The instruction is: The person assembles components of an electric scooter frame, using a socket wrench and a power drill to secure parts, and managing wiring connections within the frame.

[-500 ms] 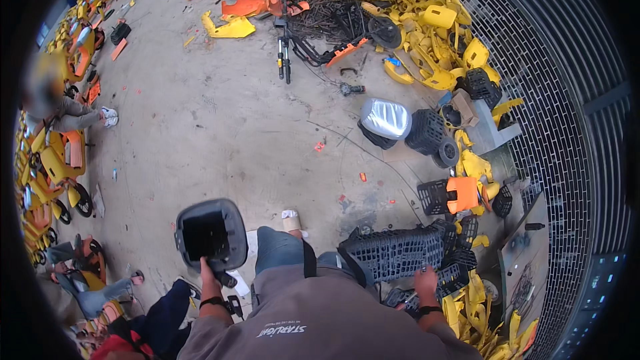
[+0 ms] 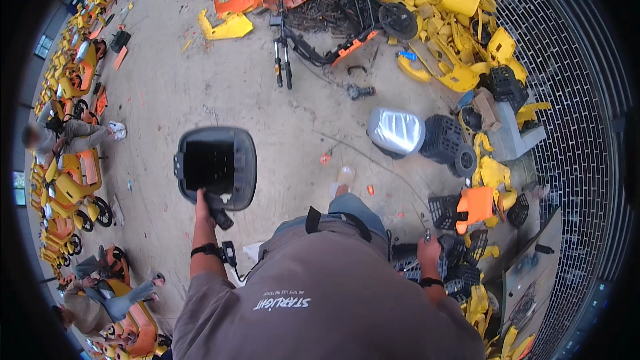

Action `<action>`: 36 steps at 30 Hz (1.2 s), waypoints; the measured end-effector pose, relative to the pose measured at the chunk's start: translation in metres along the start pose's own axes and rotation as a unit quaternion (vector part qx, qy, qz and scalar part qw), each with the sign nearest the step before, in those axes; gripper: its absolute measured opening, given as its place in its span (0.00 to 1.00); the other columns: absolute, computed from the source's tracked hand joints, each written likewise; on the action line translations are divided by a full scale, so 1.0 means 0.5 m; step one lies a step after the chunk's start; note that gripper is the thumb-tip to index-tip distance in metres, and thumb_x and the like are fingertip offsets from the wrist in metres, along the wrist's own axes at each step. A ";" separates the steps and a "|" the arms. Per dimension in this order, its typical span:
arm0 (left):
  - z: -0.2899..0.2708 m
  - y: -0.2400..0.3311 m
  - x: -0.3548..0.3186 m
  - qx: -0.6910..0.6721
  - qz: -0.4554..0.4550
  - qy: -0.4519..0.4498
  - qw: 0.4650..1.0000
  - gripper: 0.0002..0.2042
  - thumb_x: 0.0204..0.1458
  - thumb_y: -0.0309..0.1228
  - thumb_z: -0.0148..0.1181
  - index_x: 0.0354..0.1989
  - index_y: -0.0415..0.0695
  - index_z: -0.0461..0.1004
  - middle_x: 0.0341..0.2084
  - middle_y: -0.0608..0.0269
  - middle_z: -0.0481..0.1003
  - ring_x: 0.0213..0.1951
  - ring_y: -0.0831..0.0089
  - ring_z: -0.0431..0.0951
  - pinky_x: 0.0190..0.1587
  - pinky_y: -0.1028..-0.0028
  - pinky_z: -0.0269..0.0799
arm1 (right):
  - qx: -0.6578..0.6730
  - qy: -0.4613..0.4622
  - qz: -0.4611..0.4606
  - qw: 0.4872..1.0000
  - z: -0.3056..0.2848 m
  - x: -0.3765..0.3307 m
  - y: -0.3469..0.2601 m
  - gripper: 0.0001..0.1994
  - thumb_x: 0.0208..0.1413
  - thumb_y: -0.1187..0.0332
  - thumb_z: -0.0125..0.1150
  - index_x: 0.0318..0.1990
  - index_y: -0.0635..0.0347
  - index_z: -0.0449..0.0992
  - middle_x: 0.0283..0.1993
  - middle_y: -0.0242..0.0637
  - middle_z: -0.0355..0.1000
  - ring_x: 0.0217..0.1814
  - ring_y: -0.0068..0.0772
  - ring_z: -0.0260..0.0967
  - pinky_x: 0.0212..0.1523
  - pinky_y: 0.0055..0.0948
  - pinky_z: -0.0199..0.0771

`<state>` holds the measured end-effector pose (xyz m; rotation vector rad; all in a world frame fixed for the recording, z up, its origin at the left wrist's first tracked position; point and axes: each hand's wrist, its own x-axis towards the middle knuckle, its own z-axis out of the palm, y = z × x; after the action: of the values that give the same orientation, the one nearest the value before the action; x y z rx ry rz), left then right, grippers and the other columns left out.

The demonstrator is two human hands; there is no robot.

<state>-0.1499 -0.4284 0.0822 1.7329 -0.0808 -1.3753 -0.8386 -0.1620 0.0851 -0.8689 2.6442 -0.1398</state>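
Note:
My left hand grips the near rim of a black plastic bin, a deep open box with rounded corners. The bin hangs above the floor, its hollow inside facing up toward me. A dark stubby fitting sits at its near edge, by my fingers. On the other side, my right hand is closed round a small metal tool, whose tip pokes out past the fingers; its exact kind does not show. Black plastic baskets lie just beyond that hand.
Ahead on the right stand a silver-covered seat and a black crate. A bare bike frame lies near piled yellow panels. Two people sit by yellow scooters at left. A brick wall closes the right side.
I have stepped forward, and the black baskets now lie closer under my right arm. My left hand has carried the bin forward with me. Both hands keep their hold.

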 end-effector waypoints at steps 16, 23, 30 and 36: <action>0.090 -0.120 0.070 0.116 -0.177 0.098 0.972 0.34 0.56 0.59 0.48 0.60 0.43 0.69 0.57 0.55 0.71 0.57 0.54 0.70 0.64 0.55 0.63 | 0.018 0.045 0.057 0.997 -0.117 0.533 -0.248 0.15 0.52 0.63 0.60 0.42 0.66 0.74 0.36 0.57 0.77 0.41 0.63 0.75 0.44 0.55 0.74; 0.535 0.110 0.433 -0.004 -0.131 0.153 0.980 0.34 0.53 0.56 0.58 0.59 0.39 0.70 0.52 0.55 0.74 0.50 0.59 0.77 0.54 0.58 0.73 | 0.002 0.069 0.060 0.996 -0.168 0.743 -0.498 0.14 0.52 0.61 0.58 0.39 0.64 0.74 0.35 0.56 0.76 0.40 0.64 0.74 0.42 0.57 0.73; 1.069 0.459 0.545 0.044 -0.063 -0.073 0.994 0.25 0.57 0.58 0.54 0.48 0.49 0.74 0.34 0.65 0.77 0.36 0.69 0.78 0.43 0.69 0.75 | 0.032 0.139 0.069 0.987 -0.321 0.908 -0.760 0.12 0.55 0.63 0.56 0.37 0.64 0.73 0.32 0.56 0.75 0.36 0.61 0.75 0.36 0.51 0.73; 1.402 0.579 0.498 0.049 -0.056 -0.141 0.987 0.23 0.54 0.52 0.59 0.44 0.42 0.73 0.30 0.61 0.77 0.31 0.65 0.79 0.39 0.65 0.77 | 0.094 0.213 0.031 0.972 -0.368 1.001 -0.786 0.10 0.54 0.66 0.60 0.35 0.65 0.72 0.27 0.49 0.74 0.33 0.52 0.75 0.35 0.45 0.72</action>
<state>-0.4902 -1.1502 0.0999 1.6318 -0.2136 -1.7178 -1.0615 -0.7777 0.1859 -0.7608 2.9798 -0.6137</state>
